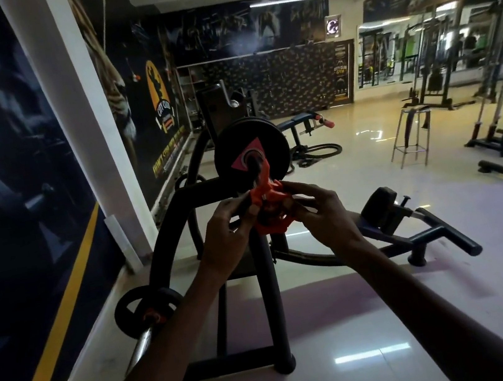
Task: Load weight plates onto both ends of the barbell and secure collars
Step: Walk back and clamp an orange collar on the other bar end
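A black weight plate (252, 152) with a pink triangular label hangs on the near end of a barbell resting on a black rack (267, 285). The bar's end points toward me and is mostly hidden. An orange collar (271, 210) sits at the tip of the sleeve, just in front of the plate. My left hand (228, 229) grips its left side and my right hand (320, 209) grips its right side. The collar's lever sticks up toward the plate's hub.
A second bar with small black plates (145, 307) and an orange collar lies low at the left, near the wall. A bench (409, 228) stands to the right. A stool (412, 137) and several machines stand farther back on the glossy floor.
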A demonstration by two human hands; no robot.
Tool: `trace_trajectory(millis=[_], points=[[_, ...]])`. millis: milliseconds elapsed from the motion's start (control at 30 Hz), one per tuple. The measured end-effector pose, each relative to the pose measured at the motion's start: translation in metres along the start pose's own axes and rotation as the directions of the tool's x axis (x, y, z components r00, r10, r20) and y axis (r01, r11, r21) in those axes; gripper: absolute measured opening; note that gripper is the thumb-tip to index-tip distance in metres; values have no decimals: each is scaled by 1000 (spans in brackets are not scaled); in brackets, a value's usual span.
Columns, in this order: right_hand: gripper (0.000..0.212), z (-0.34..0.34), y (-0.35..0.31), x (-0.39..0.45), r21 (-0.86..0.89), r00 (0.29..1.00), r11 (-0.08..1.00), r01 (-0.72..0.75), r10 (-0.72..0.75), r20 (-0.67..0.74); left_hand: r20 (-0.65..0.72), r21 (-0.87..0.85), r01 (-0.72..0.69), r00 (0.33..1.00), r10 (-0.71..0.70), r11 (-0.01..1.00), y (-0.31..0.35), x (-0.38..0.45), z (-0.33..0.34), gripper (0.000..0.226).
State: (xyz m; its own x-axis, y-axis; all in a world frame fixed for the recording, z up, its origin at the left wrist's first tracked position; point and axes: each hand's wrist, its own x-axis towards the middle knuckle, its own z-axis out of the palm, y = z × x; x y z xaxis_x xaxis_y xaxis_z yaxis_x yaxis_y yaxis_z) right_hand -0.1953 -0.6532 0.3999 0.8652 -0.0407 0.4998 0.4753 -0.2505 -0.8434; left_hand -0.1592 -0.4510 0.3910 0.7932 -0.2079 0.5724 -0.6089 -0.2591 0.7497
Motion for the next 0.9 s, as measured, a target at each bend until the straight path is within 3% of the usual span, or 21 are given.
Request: trace_trajectory(millis=[167, 467, 667, 800, 900], points=[[37, -4, 15, 35, 16, 998, 999, -30, 29, 51, -15, -7, 31, 999, -31, 999, -16, 32, 4, 39], [32, 8, 61, 140, -31, 999, 999, -15, 14, -50, -17, 170, 95, 995, -93, 981, -70, 123, 7, 35], [32, 14, 97, 203, -229, 993, 971, 70, -91, -80, -115, 159, 187, 979, -170, 969, -101, 179, 20, 44], [29, 18, 111, 224, -240, 986, 964, 111, -137, -92, -188, 150, 124, 978, -94, 981, -108, 193, 24, 55], [27, 19, 119, 231, -246, 974, 956, 161, -193, -115, -156, 178, 44, 988, -16, 983, -113, 196, 23, 63]])
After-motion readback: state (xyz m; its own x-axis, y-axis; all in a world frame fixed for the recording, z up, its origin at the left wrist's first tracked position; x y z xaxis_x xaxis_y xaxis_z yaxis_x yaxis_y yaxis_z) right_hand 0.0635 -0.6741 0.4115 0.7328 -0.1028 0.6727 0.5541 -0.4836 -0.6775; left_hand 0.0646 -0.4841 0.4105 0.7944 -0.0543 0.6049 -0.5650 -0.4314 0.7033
